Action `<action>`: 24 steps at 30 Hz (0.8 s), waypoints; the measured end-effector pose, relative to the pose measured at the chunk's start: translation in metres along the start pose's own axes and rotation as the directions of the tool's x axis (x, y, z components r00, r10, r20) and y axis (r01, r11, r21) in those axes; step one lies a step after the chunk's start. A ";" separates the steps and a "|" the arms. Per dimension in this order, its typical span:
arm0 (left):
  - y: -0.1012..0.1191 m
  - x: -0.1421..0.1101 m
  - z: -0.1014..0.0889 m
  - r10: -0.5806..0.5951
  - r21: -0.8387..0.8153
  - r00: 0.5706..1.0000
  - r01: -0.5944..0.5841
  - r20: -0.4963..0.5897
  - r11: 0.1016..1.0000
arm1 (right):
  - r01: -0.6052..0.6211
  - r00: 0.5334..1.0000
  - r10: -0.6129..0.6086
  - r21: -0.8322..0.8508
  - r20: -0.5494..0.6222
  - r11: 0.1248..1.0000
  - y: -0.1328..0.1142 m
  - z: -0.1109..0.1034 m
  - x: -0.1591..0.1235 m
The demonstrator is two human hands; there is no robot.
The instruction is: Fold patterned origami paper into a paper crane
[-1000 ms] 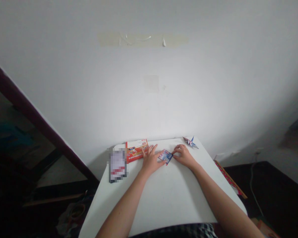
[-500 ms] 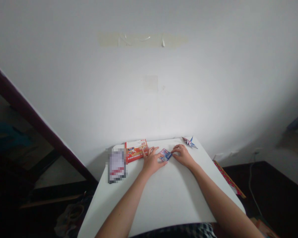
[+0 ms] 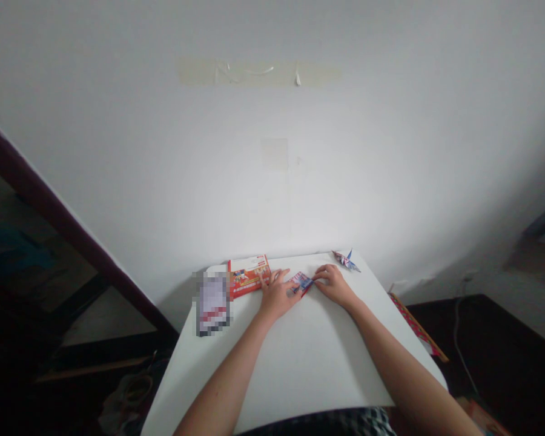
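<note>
A small folded sheet of patterned origami paper [image 3: 306,283], blue and red, lies on the white table [image 3: 318,357] between my two hands. My left hand [image 3: 278,295] rests at its left with the fingers spread, the thumb lying over the paper's lower left part. At the paper's right corner, my right hand [image 3: 332,283] has thumb and fingertips pinched together on it. Beyond my right hand sits a folded paper crane [image 3: 345,260]. The fingers of my left hand reach over the edge of a red and white packet [image 3: 247,286].
Left of the packet lies a blurred-out, phone-shaped object [image 3: 213,306]. A white wall [image 3: 272,200] rises behind the table's far edge. At the left leans a dark-framed panel [image 3: 72,224]. A cable [image 3: 456,333] hangs down to the floor at right.
The thumb of my left hand has moved up and in over the paper. The paper's lower part has shifted, with its blue flap looking different. My right hand stays at the right corner.
</note>
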State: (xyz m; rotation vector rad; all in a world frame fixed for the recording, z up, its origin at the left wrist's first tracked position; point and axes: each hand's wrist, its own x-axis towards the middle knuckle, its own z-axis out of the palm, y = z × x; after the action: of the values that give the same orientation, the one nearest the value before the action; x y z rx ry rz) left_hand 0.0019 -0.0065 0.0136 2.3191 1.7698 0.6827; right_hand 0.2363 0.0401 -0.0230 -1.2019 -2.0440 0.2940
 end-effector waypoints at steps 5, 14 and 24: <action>0.000 0.000 -0.001 0.001 -0.006 1.000 -0.001 0.002 1.000 | 0.003 1.000 -0.003 0.002 -0.007 1.000 -0.001 -0.001 0.000; 0.001 0.000 -0.003 -0.009 -0.026 1.000 0.009 0.018 1.000 | -0.011 1.000 0.011 0.018 0.002 1.000 -0.004 -0.003 0.000; 0.000 0.001 -0.003 -0.021 -0.065 0.999 0.023 0.027 0.998 | 0.011 1.000 -0.011 0.005 -0.005 1.000 -0.002 -0.002 0.000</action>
State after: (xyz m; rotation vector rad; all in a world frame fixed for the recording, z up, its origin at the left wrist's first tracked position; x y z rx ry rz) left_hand 0.0007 -0.0060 0.0166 2.2527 1.7328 0.6927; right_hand 0.2361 0.0385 -0.0203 -1.1863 -2.0438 0.2908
